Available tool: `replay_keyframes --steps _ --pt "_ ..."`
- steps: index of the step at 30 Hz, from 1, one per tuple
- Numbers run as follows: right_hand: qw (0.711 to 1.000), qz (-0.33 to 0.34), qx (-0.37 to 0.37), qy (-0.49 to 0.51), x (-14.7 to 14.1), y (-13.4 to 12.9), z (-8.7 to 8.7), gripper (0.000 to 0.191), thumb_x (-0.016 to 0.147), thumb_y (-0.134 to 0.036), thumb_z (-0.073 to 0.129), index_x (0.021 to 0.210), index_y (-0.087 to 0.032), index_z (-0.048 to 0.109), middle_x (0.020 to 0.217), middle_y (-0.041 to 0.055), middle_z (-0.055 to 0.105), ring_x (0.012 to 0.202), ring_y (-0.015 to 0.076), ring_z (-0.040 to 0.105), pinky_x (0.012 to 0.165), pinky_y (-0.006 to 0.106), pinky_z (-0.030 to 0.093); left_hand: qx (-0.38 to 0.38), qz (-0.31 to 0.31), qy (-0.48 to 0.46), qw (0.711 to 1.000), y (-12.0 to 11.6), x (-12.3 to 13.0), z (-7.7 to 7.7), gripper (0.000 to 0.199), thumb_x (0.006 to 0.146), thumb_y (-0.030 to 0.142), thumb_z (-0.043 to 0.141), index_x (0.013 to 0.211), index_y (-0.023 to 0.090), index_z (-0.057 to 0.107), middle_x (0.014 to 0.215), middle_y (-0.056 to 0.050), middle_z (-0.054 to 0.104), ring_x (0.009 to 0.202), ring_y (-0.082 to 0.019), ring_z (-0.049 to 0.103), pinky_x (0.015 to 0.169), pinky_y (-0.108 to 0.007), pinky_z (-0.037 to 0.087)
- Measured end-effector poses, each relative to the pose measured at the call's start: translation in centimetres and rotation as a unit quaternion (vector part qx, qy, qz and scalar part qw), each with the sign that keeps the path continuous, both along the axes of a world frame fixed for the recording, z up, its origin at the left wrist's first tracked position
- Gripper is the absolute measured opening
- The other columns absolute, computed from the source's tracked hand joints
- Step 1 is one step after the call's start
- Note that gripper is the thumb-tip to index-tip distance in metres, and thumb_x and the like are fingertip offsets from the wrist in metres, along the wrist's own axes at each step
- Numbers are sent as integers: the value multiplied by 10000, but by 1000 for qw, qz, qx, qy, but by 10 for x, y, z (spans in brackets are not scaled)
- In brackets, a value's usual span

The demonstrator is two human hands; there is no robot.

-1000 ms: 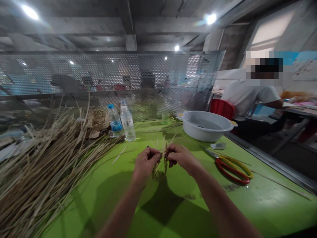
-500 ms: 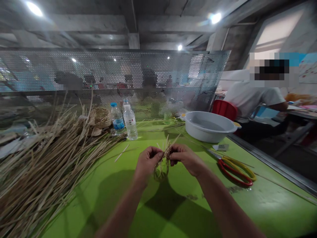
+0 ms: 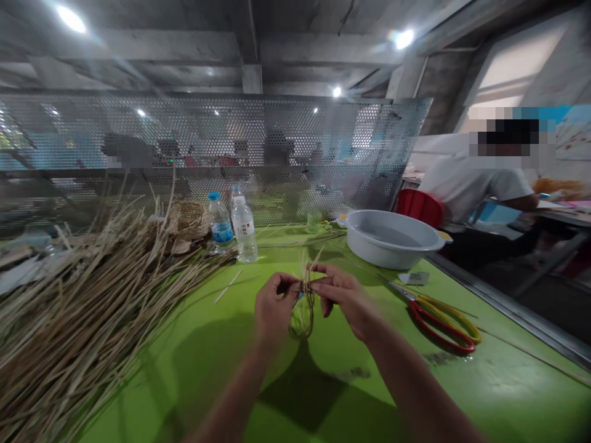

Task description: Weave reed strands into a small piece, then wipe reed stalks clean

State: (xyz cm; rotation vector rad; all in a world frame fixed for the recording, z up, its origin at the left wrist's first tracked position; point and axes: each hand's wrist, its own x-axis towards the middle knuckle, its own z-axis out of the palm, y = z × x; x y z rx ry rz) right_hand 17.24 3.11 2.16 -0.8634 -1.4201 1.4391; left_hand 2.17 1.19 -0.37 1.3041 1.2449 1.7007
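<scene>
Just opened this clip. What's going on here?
A person's left hand pinches a small looped bundle of straw-like strands above a green table. The right hand has its fingertips at the bundle's other side; how firmly they grip is hard to tell. Loose ends stick up, and the loop hangs below the fingers. A big pile of long strands lies to the left; scissors and a basin are to the right.

Premises present as a craft workshop: unfinished strip weave [image 3: 310,307], plant strips [image 3: 92,307] heaped on a green worktable [image 3: 521,394], scissors [image 3: 412,299], perforated metal partition [image 3: 217,132], concrete beams [image 3: 314,46], a person [image 3: 462,178] at another table [image 3: 567,215].
</scene>
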Motion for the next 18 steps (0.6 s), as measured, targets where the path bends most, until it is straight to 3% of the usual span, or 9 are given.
replay_keyframes --steps 4,6,8,11,14,18 --pt "1000 15 -7 11 -2 -1 -1 762 674 -295 730 1358 -183 413 869 47 699 477 106 502 416 237 393 14 19 16 1000 0 0 -1 31 736 215 677 745 201 651 698 3 662 672 -150 589 646 -252 433" --pt "999 -19 25 -25 -3 -2 -2 804 673 -304 742 1385 -205 381 992 83 692 511 116 514 436 258 424 7 20 5 1000 1 0 -2 32 742 219 673 753 199 651 701 1 660 674 -152 591 644 -254 437" --pt "985 -89 104 -103 -3 -5 -1 724 681 -295 751 1333 -244 442 1112 94 660 510 106 504 472 277 436 2 19 -9 1000 2 0 -2 33 745 221 669 756 194 652 702 -4 658 681 -154 592 649 -257 443" --pt "927 -189 249 -206 -2 -9 0 489 709 -229 745 1161 -264 563 1169 69 615 516 87 485 538 285 422 -11 8 -37 999 1 0 -3 56 749 233 676 761 186 649 697 -5 651 671 -145 581 640 -252 438" --pt "890 -171 349 -237 -5 -12 -2 253 776 -171 683 1007 -266 644 1039 44 609 607 123 522 589 278 418 -17 -21 -49 998 -1 1 -4 121 768 287 691 785 177 644 692 2 635 652 -127 552 604 -232 411" --pt "874 -116 401 -251 -10 -11 -6 121 851 -174 623 903 -265 685 898 44 613 791 189 584 651 278 421 -25 -39 -75 996 -2 2 -4 159 736 299 723 770 168 641 688 1 639 649 -123 544 598 -228 407"
